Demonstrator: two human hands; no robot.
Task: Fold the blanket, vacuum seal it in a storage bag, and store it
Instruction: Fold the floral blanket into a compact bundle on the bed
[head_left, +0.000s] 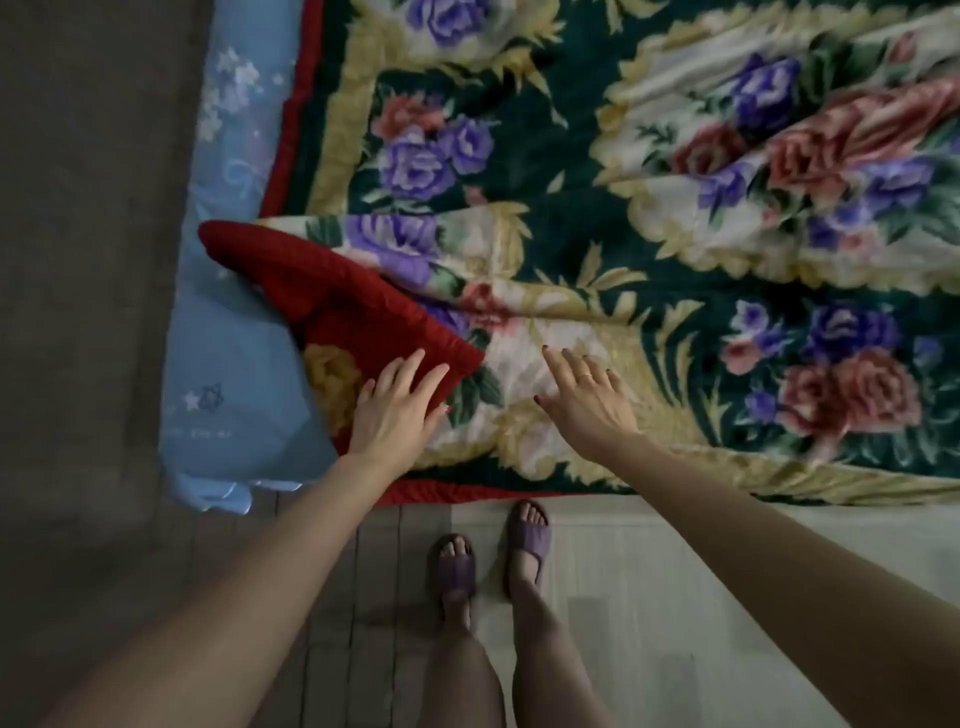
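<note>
Here is the blanket (649, 218), a big floral one in dark green, cream, purple and pink, spread across the bed and running off the top and right edges of the view. How long it is either way cannot be told, since those sides are cut off. Its near edge lies along the bed's side, just above the floor (649, 571). The near-left corner is flipped over, showing a red underside (337, 306) with a yellow flower on it, and that flap points up and to the left.

The left hand (395, 410) lies flat on the red flap, fingers straight and spread, gripping nothing. The right hand (587, 400) reaches over the cream patch just beside it, fingers straight and fanned, a ring on one finger, holding nothing; whether it presses the cloth or hovers just above, I cannot tell.

To the left, a pale blue sheet (228, 338) with small stars covers the bed. There is a line of tiny print near its lower part, too small to read. Below, two feet in purple slippers (488, 556) stand on the floor.
</note>
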